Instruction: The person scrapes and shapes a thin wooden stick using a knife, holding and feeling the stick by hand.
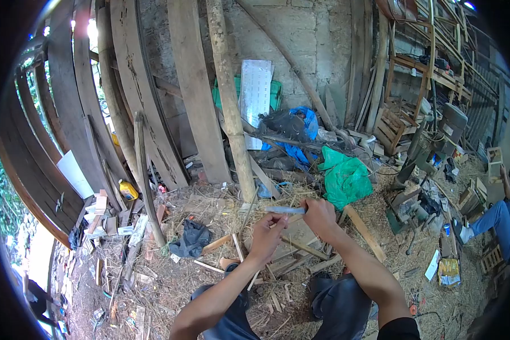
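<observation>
Both hands are raised in front of my knees, near the middle of the view. A thin pale flat strip (286,210) runs level between them. My left hand (268,233) is closed, its thumb and fingers pinched just below the strip's left part. My right hand (318,216) is wrapped round something at the strip's right end, hidden in the fist; whether it is a handle I cannot tell. Wooden offcuts lie on the ground below the hands.
A green plastic bag (345,178) lies beyond my right hand, a dark bag (191,238) to the left. A wooden pole (232,122) stands ahead. A yellow bottle (128,190) is at left. A person in blue trousers (496,222) sits at far right.
</observation>
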Tool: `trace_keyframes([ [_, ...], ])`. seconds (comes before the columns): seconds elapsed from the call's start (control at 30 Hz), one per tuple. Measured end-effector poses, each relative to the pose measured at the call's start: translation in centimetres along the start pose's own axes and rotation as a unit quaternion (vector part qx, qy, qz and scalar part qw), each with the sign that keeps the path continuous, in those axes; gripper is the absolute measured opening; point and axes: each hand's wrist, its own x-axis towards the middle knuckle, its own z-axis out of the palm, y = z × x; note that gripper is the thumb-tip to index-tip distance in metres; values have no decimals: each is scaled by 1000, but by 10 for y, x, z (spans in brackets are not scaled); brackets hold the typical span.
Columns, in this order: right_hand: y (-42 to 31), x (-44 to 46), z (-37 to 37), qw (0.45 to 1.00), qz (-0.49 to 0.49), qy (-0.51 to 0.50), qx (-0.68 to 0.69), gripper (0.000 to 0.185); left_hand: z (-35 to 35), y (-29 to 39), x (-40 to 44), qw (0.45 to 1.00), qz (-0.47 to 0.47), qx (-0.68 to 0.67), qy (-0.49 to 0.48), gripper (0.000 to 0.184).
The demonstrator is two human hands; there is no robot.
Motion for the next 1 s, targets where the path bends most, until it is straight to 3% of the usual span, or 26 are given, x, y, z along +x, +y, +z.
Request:
trace_keyframes([
  [0.07,10,2,4,1000,15,13,-11,22,1,5,1,997,-43,-57,4,14],
  [0.27,11,5,-7,997,73,-29,-12,11,7,1,7,998,-41,-41,15,13],
  [0.47,-3,0,3,1000,22,-20,9,10,7,1,12,998,-31,-30,34,13],
  [0.53,-17,-8,-3,995,-99,10,0,11,3,-1,12,1000,-4,9,21,13],
  [0.57,-14,-3,-3,995,-99,10,2,11,1,-3,11,999,16,48,8,13],
  [0.67,14,12,-5,998,51,-28,-28,14,5,-9,7,999,24,36,10,13],
  [0.83,6,-1,4,995,64,-57,-54,14,0,-33,23,998,23,57,18,13],
  [0.9,-7,-3,-3,997,-66,-41,-21,15,-2,-27,25,998,26,54,21,13],
  [1.0,3,8,-3,998,-16,-53,-22,13,3,-10,17,999,11,30,0,12],
])
